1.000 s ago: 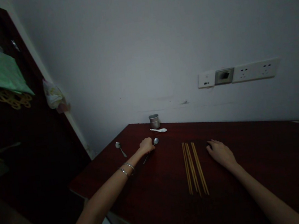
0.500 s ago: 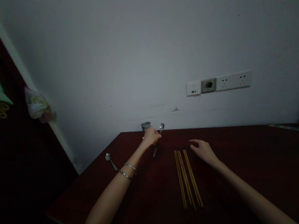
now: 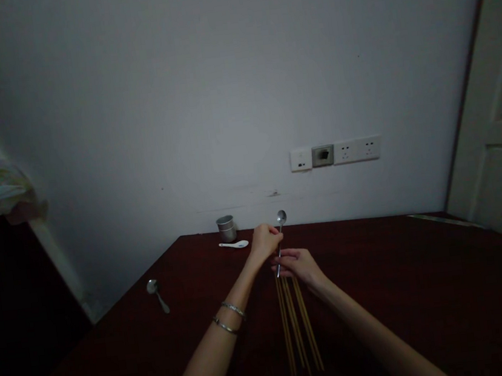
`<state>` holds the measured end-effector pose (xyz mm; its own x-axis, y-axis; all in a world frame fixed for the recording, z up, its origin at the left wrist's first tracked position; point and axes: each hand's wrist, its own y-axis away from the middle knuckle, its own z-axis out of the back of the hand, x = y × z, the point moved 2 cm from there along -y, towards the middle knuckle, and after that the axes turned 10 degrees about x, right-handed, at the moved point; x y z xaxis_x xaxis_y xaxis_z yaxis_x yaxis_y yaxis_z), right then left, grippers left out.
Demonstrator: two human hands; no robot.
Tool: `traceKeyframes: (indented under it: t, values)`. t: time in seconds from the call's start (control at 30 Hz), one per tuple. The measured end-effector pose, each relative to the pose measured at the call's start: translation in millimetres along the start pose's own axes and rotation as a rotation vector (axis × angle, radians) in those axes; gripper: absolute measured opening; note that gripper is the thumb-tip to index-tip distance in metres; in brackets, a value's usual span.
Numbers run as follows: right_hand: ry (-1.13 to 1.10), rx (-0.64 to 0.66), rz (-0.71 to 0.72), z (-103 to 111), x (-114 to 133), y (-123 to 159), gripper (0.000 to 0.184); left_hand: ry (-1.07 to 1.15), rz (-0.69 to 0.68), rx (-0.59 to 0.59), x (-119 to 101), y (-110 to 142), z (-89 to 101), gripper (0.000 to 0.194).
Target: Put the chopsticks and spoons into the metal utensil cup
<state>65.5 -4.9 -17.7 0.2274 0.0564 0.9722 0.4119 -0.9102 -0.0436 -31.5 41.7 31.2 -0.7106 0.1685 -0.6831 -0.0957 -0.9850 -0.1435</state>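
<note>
Metal spoon pinched in left grip

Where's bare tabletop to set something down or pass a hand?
Widest: table right of the right hand, short of the pale strip at back right. Smaller: between the far-left spoon and left forearm. Crowded: centre, with left hand, raised spoon and chopsticks; back, with cup and white spoon.

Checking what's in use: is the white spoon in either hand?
No, the white spoon lies on the table near the cup.
</note>
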Motion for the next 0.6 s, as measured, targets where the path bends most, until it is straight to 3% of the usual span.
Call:
traceKeyframes:
  t: [0.13,0.3,0.4,0.5,0.6]
  values:
    - [0.068,-0.022,-0.017,9.2,3.7,-4.2,0.006,0.089,-0.052,0.046,-0.4,2.0,-0.5,0.026]
    - [0.245,-0.004,-0.068,39.7,31.5,1.8,0.008,-0.046,-0.254,-0.001,-13.6,11.8,14.6,0.023]
    - [0.431,0.059,-0.157,56.8,53.2,12.9,0.004,-0.264,-0.506,-0.001,-32.3,29.4,19.3,0.017]
    - [0.612,0.123,-0.244,63.4,67.6,23.8,0.003,-0.610,-0.816,0.016,-50.1,50.6,10.7,0.017]
    - [0.735,0.178,-0.302,61.0,71.8,30.3,0.007,-0.850,-0.935,0.023,-54.8,60.1,-4.6,0.019]
